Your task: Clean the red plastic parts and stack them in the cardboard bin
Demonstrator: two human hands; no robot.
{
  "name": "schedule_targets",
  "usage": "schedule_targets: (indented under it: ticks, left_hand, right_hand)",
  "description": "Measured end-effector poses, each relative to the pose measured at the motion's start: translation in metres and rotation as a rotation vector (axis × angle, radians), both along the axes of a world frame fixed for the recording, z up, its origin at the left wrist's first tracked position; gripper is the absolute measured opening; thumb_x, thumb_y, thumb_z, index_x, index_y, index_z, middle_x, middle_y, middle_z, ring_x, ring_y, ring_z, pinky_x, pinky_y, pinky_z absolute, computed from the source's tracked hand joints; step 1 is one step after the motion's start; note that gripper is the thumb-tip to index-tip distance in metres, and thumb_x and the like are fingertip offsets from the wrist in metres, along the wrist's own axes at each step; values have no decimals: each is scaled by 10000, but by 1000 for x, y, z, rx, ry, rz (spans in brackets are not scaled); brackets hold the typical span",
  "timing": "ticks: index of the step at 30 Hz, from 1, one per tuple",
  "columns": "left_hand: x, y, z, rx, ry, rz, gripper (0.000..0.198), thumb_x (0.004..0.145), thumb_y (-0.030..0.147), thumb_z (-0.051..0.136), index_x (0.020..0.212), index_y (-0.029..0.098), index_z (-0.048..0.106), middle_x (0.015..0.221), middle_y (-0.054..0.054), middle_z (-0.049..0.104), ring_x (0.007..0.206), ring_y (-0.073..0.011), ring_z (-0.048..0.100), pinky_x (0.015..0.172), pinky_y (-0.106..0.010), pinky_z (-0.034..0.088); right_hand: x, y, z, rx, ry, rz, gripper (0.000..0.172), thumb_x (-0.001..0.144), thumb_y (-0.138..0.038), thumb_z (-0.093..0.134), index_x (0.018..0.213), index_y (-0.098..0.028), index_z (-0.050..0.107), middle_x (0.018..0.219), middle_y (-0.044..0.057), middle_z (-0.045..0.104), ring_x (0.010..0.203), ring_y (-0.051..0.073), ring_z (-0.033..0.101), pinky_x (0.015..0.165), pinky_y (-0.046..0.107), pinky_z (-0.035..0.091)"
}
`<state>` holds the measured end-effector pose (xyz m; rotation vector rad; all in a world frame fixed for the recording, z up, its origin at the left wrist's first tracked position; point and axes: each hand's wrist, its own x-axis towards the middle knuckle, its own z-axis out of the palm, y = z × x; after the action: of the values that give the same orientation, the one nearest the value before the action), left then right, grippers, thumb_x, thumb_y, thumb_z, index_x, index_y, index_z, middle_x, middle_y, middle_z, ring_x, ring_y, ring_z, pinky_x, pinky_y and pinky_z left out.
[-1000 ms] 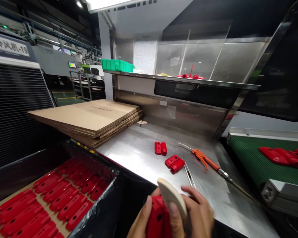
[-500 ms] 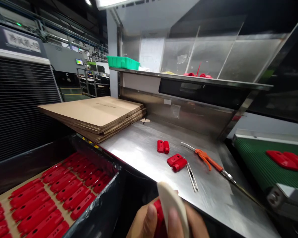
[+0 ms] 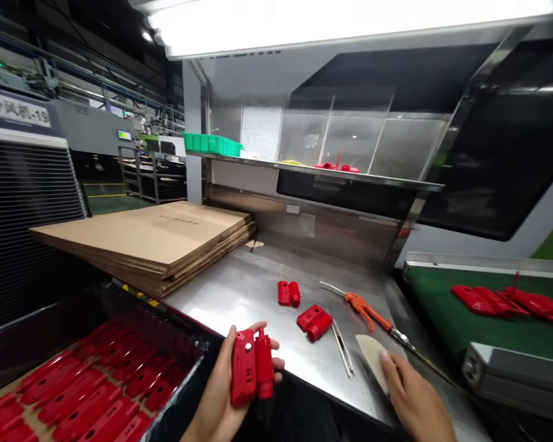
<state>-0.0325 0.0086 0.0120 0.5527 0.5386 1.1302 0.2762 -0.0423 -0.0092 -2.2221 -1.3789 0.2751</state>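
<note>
My left hand (image 3: 216,393) holds a red moulded plastic part (image 3: 244,367) with a second red piece (image 3: 264,363) pressed alongside it, just off the near edge of the stainless steel table (image 3: 239,294). My right hand (image 3: 415,399) lies at the table's near right, its fingers on a pale curved pad (image 3: 372,359) whose tip rests on the steel. Two more red part pairs (image 3: 289,293) (image 3: 313,323) lie on the table between my hands. Near the pad are a slim metal tool (image 3: 341,348) and an orange-handled air blow gun (image 3: 366,310).
A black bin (image 3: 120,307) to the left holds rows of red parts on a cardboard tray. Behind it stands a stack of flat cardboard sheets (image 3: 142,239). A green conveyor belt (image 3: 433,307) with red parts runs at right. A steel shelf (image 3: 313,167) overhangs the table.
My hands have come apart: the red part stays left of centre in my left hand, and the pale pad has moved right and down to the table. The view has tilted upward.
</note>
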Motion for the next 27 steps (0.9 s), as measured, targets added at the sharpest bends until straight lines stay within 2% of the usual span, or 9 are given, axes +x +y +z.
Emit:
schedule_targets:
  ticks: [5,8,13,16,18,21,23,25,27]
  left_hand:
    - [7,6,-10,-55,-13,-66,579,964,524,394,1385,126,390,996,-152,681,805,-299,670,726,-454,543]
    - [11,6,-12,-55,9,-62,564,960,523,404,1351,116,406,940,-144,685,749,-291,665,660,-419,536]
    - [9,12,-11,-26,48,-57,486,962,487,409,1297,134,428,887,-120,682,693,-279,668,610,-394,528]
    - [7,28,-7,-34,68,-23,523,931,534,467,1289,153,448,887,-106,684,700,-268,662,604,-374,522]
    - [8,43,-3,-34,142,29,549,911,578,480,1276,168,478,882,-99,688,710,-257,658,598,-357,519]
    - [17,63,6,55,314,114,533,883,589,521,1238,191,543,943,-101,701,772,-239,668,633,-329,527]
    - [28,71,12,123,340,131,533,864,588,545,1219,191,571,1020,-113,705,809,-237,680,656,-321,532]
    - [38,73,16,163,322,87,562,860,601,531,1239,187,568,985,-120,725,763,-240,694,645,-323,527]
    - [46,70,17,188,310,18,588,876,606,486,1274,178,552,866,-113,743,681,-241,695,632,-328,516]
  right_hand:
    - [53,69,17,-165,-241,-50,592,990,-588,174,1182,-249,619,1097,168,672,991,402,636,799,537,459]
    - [67,114,31,-243,-305,-12,476,983,-555,441,1237,-176,580,1252,144,592,1150,303,564,941,473,455]
    - [83,175,26,-408,-308,13,312,904,-424,677,1035,-144,632,1085,65,630,984,223,610,888,427,507]
    - [81,173,23,-322,-312,58,285,905,-379,652,1042,-135,599,985,53,637,880,199,623,807,369,513]
    - [75,155,24,-213,-306,132,308,903,-339,595,1128,-137,538,919,33,636,787,176,625,733,312,496]
    - [61,117,27,-39,-314,273,492,865,-357,554,1310,-206,411,868,-5,634,741,180,632,682,283,480]
    - [48,99,26,166,-240,387,531,785,-384,619,1279,-250,476,798,-3,647,700,218,651,629,292,500]
    - [33,92,24,350,-107,500,350,758,-366,639,1095,-274,604,712,1,649,638,235,659,564,291,512]
    - [18,94,20,411,-15,559,123,813,-352,590,894,-279,647,631,-10,628,574,219,651,524,279,517]
